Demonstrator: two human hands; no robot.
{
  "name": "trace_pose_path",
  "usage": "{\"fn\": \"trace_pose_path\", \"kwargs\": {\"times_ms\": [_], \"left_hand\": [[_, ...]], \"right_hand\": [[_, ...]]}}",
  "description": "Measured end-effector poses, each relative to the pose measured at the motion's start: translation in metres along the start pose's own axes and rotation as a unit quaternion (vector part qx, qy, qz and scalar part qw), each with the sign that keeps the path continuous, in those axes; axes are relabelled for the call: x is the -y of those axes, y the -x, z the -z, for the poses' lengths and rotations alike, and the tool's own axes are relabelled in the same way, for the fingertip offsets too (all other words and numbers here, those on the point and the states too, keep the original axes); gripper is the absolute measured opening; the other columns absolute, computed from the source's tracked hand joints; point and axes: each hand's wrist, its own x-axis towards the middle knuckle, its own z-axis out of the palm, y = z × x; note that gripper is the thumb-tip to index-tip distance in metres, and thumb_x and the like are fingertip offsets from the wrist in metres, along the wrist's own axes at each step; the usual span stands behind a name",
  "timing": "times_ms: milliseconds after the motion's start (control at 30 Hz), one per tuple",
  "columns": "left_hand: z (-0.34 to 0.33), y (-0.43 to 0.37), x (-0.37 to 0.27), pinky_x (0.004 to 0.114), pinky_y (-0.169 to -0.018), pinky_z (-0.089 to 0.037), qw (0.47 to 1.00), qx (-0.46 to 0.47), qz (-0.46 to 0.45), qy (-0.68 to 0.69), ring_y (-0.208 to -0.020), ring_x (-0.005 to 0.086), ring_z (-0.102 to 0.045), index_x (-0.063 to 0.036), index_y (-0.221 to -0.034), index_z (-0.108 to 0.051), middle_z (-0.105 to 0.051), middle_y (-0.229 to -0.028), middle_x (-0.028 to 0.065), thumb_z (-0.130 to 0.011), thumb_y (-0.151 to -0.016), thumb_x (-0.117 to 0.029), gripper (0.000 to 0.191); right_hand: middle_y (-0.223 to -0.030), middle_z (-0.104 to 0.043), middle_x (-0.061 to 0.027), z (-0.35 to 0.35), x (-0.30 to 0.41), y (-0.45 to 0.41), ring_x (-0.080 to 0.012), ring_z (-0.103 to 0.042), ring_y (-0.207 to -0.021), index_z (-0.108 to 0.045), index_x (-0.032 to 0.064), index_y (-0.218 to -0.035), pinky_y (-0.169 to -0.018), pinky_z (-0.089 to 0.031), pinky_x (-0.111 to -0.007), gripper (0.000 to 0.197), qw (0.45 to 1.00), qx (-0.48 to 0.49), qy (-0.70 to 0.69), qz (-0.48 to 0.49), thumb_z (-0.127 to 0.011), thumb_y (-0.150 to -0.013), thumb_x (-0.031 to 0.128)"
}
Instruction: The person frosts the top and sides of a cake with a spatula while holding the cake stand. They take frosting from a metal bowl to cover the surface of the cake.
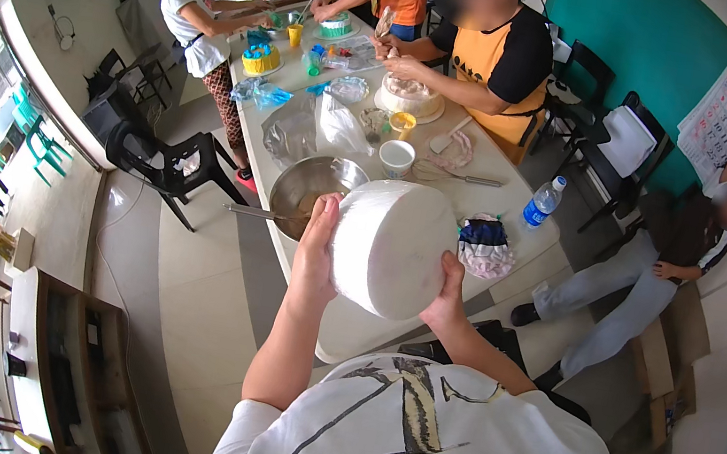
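Note:
Between my two hands, raised over the near end of the table, is a white round block [388, 249], tilted so that one flat face shows; it looks like a foam cake dummy. My left hand [319, 248] grips its left side, and my right hand [448, 297] holds its right edge, thumb upward. Just behind it on the left stands a steel mixing bowl [313, 183] with a metal handle sticking out over its rim. A white tub [396, 159] is behind the block, near a wire whisk [457, 176]. A frilled cloth item [485, 246] lies to the right.
A water bottle [543, 202] stands at the right of the white table [346, 338]. Plastic bags [340, 125] lie mid-table. Across it, a person in orange works at a white frosted cake [410, 97]; others stand farther back. One person sits at right. A black chair [168, 157] is at left.

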Motion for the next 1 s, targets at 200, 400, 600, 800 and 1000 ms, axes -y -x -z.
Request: {"fn": "trace_pose_path", "kwargs": {"times_ms": [200,400,600,800,1000], "left_hand": [[0.003,0.016,0.04,0.03,-0.093,-0.048,0.995,0.023,-0.088,-0.039,-0.109,0.0149,-0.055,-0.0036,-0.138,-0.044,-0.055,-0.109,0.0044,-0.044,-0.102,-0.022,0.04],[0.015,0.002,0.069,0.031,-0.09,-0.047,0.977,-0.001,-0.139,-0.161,-0.1,0.0126,-0.053,-0.0022,-0.113,-0.052,-0.054,-0.101,0.0046,-0.045,-0.102,-0.021,0.023],[0.029,0.018,0.02,0.032,-0.095,-0.043,0.954,-0.034,-0.217,-0.201,-0.108,0.0184,-0.053,0.0008,-0.124,-0.049,-0.054,-0.118,0.0114,-0.053,-0.098,-0.032,0.042],[0.001,0.052,0.008,0.039,-0.108,-0.035,0.894,0.107,-0.322,-0.292,-0.133,0.0302,-0.041,0.0051,-0.147,-0.022,-0.038,-0.143,0.0197,-0.087,-0.067,-0.035,0.111],[0.016,0.06,-0.007,0.038,-0.109,-0.033,0.934,0.149,-0.178,-0.271,-0.128,0.0257,-0.044,0.0023,-0.142,-0.027,-0.043,-0.137,0.0148,-0.091,-0.046,-0.018,0.117]], "right_hand": [[-0.124,-0.058,-0.0087,-0.028,0.0,0.01,-0.0222,-0.056,-0.114,-0.05,0.0077,-0.131,-0.098,-0.046,-0.038,0.054,0.996,0.059,-0.039,-0.056,-0.05,-0.092,0.045],[-0.11,-0.062,-0.005,-0.009,-0.01,0.004,-0.0186,-0.06,-0.102,-0.056,0.0068,-0.12,-0.094,-0.048,-0.037,0.049,0.999,-0.007,0.039,-0.012,-0.044,-0.094,0.047],[-0.117,-0.063,-0.0089,-0.026,0.011,-0.001,-0.0222,-0.063,-0.104,-0.055,0.0057,-0.126,-0.091,-0.051,-0.039,0.055,0.998,-0.046,-0.003,0.042,-0.041,-0.092,0.046],[-0.127,-0.057,-0.0094,-0.008,0.005,0.005,-0.0233,-0.056,-0.117,-0.049,0.0075,-0.134,-0.095,-0.048,-0.041,0.061,0.997,0.012,0.057,0.054,-0.044,-0.088,0.047],[-0.132,-0.05,-0.0087,-0.012,0.017,0.021,-0.0278,-0.048,-0.124,-0.039,0.0084,-0.137,-0.105,-0.039,-0.043,0.062,0.991,0.124,0.03,0.034,-0.058,-0.083,0.033]]}}
